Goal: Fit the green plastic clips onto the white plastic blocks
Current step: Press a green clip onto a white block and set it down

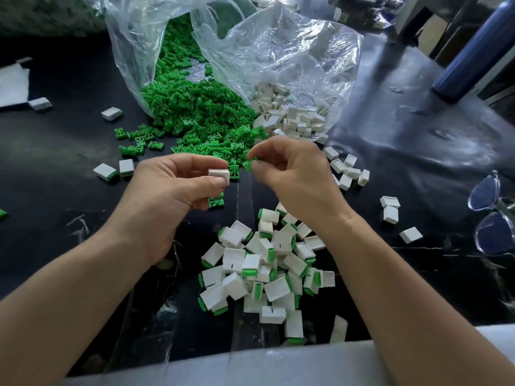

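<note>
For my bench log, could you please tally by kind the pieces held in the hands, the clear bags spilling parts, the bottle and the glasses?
White block, held by the left hand: 1
Green clip, pinched by the right hand: 1
Clear bags spilling parts: 2
Blue bottle: 1
Pair of glasses: 1
Total: 6

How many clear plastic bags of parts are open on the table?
2. The left bag spills green clips; the right bag, beside it, spills white blocks. Another may be hidden in the blurred top-left corner.
</note>
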Action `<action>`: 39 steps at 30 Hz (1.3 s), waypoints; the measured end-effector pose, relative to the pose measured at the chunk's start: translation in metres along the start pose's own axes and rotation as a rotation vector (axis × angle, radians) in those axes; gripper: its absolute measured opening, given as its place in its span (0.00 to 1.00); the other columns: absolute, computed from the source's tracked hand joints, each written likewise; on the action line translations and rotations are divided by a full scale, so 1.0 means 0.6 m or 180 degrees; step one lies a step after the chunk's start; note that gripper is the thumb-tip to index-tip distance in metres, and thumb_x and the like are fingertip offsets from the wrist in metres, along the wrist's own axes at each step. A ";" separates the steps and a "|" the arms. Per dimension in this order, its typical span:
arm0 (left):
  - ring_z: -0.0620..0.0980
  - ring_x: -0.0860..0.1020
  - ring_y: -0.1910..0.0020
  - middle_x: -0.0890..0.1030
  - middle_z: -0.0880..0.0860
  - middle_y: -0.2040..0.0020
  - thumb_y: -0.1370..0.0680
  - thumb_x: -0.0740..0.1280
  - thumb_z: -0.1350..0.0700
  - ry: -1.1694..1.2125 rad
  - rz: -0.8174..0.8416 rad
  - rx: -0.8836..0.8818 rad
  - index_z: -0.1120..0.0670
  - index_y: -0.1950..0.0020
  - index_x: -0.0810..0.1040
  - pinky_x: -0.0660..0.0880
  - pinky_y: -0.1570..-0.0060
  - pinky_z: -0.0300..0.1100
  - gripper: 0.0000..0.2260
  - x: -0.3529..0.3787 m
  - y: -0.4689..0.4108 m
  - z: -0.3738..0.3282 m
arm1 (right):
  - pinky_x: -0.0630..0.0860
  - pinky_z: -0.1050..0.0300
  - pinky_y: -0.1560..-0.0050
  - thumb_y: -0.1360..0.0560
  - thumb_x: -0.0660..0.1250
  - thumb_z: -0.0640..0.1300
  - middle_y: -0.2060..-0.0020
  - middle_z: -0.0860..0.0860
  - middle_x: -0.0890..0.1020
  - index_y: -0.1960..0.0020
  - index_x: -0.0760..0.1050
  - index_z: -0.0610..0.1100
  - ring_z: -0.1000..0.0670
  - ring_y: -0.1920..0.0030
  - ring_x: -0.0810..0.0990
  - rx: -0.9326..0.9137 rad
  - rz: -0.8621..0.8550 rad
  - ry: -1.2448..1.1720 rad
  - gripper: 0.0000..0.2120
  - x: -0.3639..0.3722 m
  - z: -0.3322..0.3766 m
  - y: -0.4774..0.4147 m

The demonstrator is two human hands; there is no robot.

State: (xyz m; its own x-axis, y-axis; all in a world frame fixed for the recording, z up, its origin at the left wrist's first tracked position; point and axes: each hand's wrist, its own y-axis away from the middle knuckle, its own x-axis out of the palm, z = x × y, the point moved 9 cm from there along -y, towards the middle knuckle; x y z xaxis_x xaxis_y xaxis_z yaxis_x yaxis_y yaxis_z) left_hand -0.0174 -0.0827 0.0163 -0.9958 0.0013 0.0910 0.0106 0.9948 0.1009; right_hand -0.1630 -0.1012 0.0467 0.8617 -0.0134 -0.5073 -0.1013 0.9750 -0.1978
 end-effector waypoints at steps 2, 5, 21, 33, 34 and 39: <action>0.41 0.77 0.72 0.81 0.48 0.70 0.33 0.70 0.66 -0.0049 -0.0037 0.0019 0.54 0.62 0.79 0.73 0.72 0.31 0.07 -0.002 0.000 0.000 | 0.73 0.71 0.57 0.27 0.68 0.37 0.66 0.60 0.78 0.56 0.78 0.48 0.64 0.65 0.76 -0.0033 0.0006 -0.0212 0.07 0.001 0.005 0.003; 0.43 0.78 0.69 0.80 0.48 0.70 0.32 0.69 0.69 0.0051 -0.0065 -0.0010 0.55 0.64 0.78 0.78 0.67 0.34 0.09 -0.004 -0.002 0.002 | 0.74 0.69 0.56 0.28 0.68 0.36 0.66 0.59 0.78 0.57 0.77 0.49 0.63 0.64 0.76 -0.0138 0.0059 -0.0339 0.08 0.007 0.015 0.007; 0.44 0.80 0.71 0.81 0.50 0.69 0.37 0.69 0.60 0.0089 0.0225 0.0152 0.56 0.61 0.79 0.77 0.70 0.34 0.07 0.014 0.004 -0.006 | 0.78 0.58 0.54 0.27 0.68 0.35 0.65 0.54 0.80 0.58 0.77 0.47 0.54 0.61 0.79 -0.0289 0.0142 -0.0584 0.07 0.009 0.033 0.013; 0.43 0.78 0.71 0.81 0.50 0.70 0.38 0.70 0.58 -0.0074 0.0186 0.0264 0.58 0.61 0.80 0.75 0.70 0.33 0.08 0.011 0.005 -0.011 | 0.79 0.49 0.54 0.27 0.67 0.36 0.65 0.48 0.82 0.54 0.81 0.40 0.51 0.63 0.80 -0.0262 0.0262 -0.0462 0.04 0.013 0.029 0.014; 0.43 0.78 0.71 0.81 0.50 0.70 0.38 0.70 0.58 -0.0071 0.0197 0.0267 0.58 0.61 0.80 0.75 0.70 0.33 0.08 0.012 0.005 -0.011 | 0.79 0.48 0.54 0.26 0.67 0.37 0.66 0.48 0.81 0.54 0.81 0.40 0.50 0.63 0.79 -0.0250 0.0262 -0.0445 0.04 0.013 0.028 0.014; 0.45 0.81 0.71 0.83 0.53 0.68 0.37 0.70 0.57 -0.0098 0.0224 0.0251 0.57 0.61 0.80 0.77 0.71 0.34 0.07 0.014 0.006 -0.011 | 0.78 0.47 0.54 0.25 0.65 0.40 0.68 0.52 0.79 0.61 0.74 0.49 0.52 0.65 0.77 -0.0058 0.0455 -0.0172 0.07 0.028 0.019 0.014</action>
State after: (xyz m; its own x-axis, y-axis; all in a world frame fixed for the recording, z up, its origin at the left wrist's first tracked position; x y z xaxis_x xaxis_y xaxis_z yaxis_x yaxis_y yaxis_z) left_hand -0.0252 -0.0797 0.0238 -0.9952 0.0733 0.0645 0.0745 0.9971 0.0169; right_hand -0.1438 -0.0905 0.0458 0.8633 0.1378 -0.4855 -0.2335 0.9619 -0.1421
